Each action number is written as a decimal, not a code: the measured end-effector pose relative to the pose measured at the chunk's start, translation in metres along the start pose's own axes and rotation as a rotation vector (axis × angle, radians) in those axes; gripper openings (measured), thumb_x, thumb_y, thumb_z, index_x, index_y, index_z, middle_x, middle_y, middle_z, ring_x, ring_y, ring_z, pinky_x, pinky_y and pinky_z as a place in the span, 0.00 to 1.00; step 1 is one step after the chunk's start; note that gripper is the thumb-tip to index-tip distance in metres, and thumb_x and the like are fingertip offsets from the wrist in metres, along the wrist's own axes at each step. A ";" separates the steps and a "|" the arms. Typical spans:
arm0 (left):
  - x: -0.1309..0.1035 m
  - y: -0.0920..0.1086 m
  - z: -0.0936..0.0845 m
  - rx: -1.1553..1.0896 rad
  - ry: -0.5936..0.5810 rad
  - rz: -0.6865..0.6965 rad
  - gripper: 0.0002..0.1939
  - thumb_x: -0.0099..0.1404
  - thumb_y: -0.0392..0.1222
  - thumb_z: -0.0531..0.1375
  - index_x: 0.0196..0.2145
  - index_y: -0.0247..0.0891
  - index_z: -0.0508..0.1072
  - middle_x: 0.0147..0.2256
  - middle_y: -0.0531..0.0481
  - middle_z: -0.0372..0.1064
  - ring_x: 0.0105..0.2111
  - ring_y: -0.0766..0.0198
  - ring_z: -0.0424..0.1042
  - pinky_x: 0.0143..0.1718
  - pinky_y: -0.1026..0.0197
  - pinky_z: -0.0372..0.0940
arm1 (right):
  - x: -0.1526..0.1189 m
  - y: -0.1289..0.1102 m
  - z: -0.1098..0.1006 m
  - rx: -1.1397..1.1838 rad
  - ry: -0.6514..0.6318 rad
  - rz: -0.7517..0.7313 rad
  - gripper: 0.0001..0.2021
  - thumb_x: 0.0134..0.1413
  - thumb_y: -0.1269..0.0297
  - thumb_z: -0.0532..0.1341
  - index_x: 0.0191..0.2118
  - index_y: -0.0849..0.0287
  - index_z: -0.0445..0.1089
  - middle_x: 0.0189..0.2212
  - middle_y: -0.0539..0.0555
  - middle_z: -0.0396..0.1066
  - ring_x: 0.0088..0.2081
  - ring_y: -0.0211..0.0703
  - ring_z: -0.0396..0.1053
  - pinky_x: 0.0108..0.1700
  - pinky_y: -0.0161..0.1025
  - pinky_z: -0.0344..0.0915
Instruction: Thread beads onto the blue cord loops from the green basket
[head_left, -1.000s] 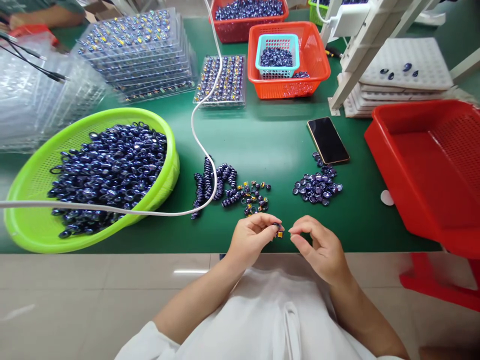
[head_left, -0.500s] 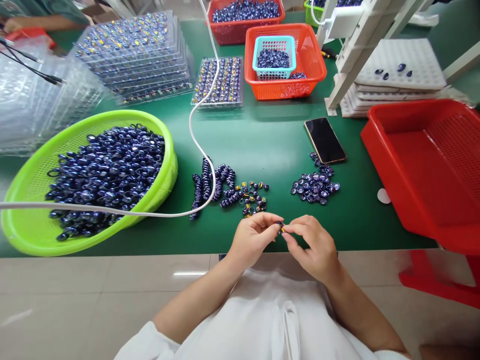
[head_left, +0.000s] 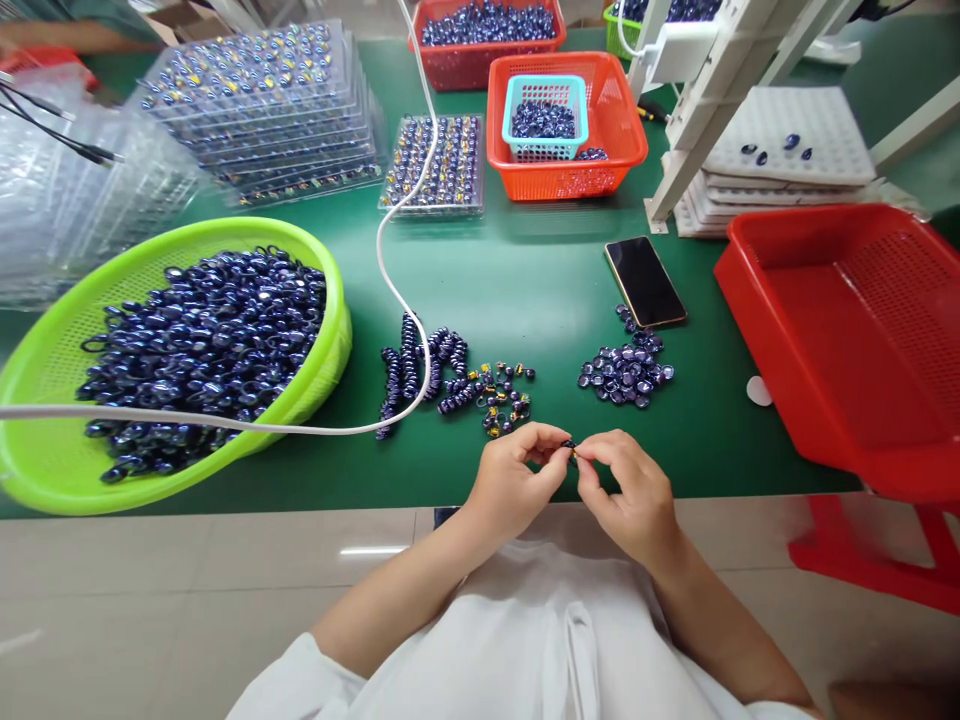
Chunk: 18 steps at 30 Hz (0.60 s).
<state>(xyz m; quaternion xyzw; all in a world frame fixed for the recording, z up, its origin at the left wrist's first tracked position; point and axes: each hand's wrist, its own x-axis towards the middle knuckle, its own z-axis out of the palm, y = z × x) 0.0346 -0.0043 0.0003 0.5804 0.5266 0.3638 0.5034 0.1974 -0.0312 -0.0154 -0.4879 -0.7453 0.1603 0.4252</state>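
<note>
1. Far out to the left of both hands sits a lime-green basket (head_left: 45, 440) heaped with dark blue beads (head_left: 202, 350); a white cable (head_left: 225, 422) runs across its front and loops up the green table (head_left: 540, 280).
2. Closer in, just beyond the left hand and a little left of it, lie short stacked rows of blue pieces (head_left: 420, 365), with a scatter of small blue-and-yellow parts (head_left: 506, 400) right ahead of the fingertips.
3. The left hand (head_left: 514, 480) is curled, thumb and forefinger pinching a tiny dark part (head_left: 570, 447) with a yellow speck on it.
4. That part sits exactly between the two hands, at the near table edge. It is too small to read any long axis. Neither hand is nearer; both touch it.
5. The right hand (head_left: 626, 490) meets it from the other side, fingertips closed on the same piece, remaining fingers tucked.
6. Beyond the right hand lies a flat pile of blue stones (head_left: 626, 372), then a dark phone (head_left: 645, 282).
7. Well off to the right stands a red crate (head_left: 757, 300).
</note>
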 end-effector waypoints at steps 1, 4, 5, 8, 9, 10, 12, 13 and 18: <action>0.000 -0.001 -0.001 -0.002 -0.020 0.003 0.07 0.61 0.36 0.62 0.36 0.36 0.79 0.33 0.47 0.80 0.31 0.62 0.78 0.34 0.63 0.73 | 0.000 0.000 -0.001 0.000 -0.017 -0.005 0.15 0.57 0.78 0.58 0.46 0.52 0.65 0.35 0.54 0.71 0.38 0.45 0.71 0.40 0.45 0.69; -0.001 -0.004 -0.004 -0.050 -0.098 0.000 0.10 0.64 0.37 0.60 0.41 0.35 0.80 0.37 0.45 0.81 0.35 0.59 0.79 0.37 0.61 0.74 | 0.001 0.000 -0.004 0.031 -0.078 0.021 0.14 0.59 0.78 0.58 0.46 0.53 0.65 0.36 0.54 0.70 0.39 0.44 0.70 0.41 0.44 0.69; -0.001 -0.005 -0.005 -0.073 -0.119 -0.002 0.11 0.64 0.37 0.60 0.43 0.35 0.80 0.38 0.45 0.81 0.35 0.59 0.80 0.38 0.60 0.75 | 0.002 0.000 -0.005 0.050 -0.096 0.044 0.13 0.60 0.77 0.58 0.46 0.53 0.65 0.36 0.54 0.70 0.39 0.44 0.70 0.41 0.43 0.69; -0.002 -0.007 -0.007 -0.125 -0.154 -0.012 0.13 0.64 0.38 0.61 0.45 0.36 0.80 0.40 0.44 0.81 0.37 0.57 0.80 0.39 0.58 0.75 | 0.004 -0.001 -0.009 0.125 -0.148 0.126 0.09 0.62 0.74 0.57 0.45 0.54 0.66 0.37 0.54 0.70 0.38 0.42 0.69 0.40 0.41 0.68; -0.003 -0.007 -0.008 -0.131 -0.157 -0.017 0.12 0.64 0.38 0.62 0.45 0.36 0.80 0.40 0.44 0.81 0.38 0.57 0.80 0.40 0.57 0.75 | 0.005 -0.002 -0.010 0.149 -0.161 0.157 0.08 0.63 0.73 0.57 0.44 0.54 0.66 0.36 0.53 0.70 0.38 0.42 0.69 0.40 0.40 0.68; -0.003 -0.007 -0.008 -0.134 -0.157 -0.024 0.12 0.64 0.39 0.62 0.45 0.37 0.80 0.41 0.44 0.81 0.38 0.56 0.80 0.40 0.57 0.75 | 0.006 -0.002 -0.010 0.170 -0.171 0.192 0.06 0.64 0.72 0.57 0.43 0.54 0.66 0.36 0.52 0.70 0.37 0.41 0.69 0.39 0.39 0.67; -0.004 -0.006 -0.009 -0.138 -0.149 -0.037 0.11 0.63 0.40 0.64 0.43 0.37 0.81 0.40 0.44 0.81 0.38 0.56 0.80 0.40 0.57 0.75 | 0.008 -0.004 -0.011 0.205 -0.175 0.278 0.03 0.64 0.69 0.57 0.40 0.54 0.66 0.34 0.51 0.69 0.34 0.39 0.69 0.38 0.37 0.67; -0.004 -0.006 -0.009 -0.140 -0.142 -0.042 0.11 0.62 0.40 0.64 0.43 0.37 0.81 0.40 0.44 0.81 0.38 0.56 0.80 0.40 0.58 0.75 | 0.008 -0.004 -0.011 0.222 -0.176 0.330 0.02 0.64 0.68 0.58 0.39 0.54 0.66 0.32 0.50 0.69 0.33 0.38 0.68 0.37 0.36 0.66; -0.003 -0.007 -0.008 -0.167 -0.120 -0.064 0.11 0.61 0.42 0.66 0.41 0.36 0.82 0.37 0.44 0.81 0.37 0.56 0.80 0.38 0.59 0.74 | 0.011 -0.004 -0.006 0.319 -0.196 0.511 0.03 0.64 0.64 0.59 0.37 0.54 0.67 0.30 0.48 0.69 0.32 0.37 0.68 0.35 0.34 0.65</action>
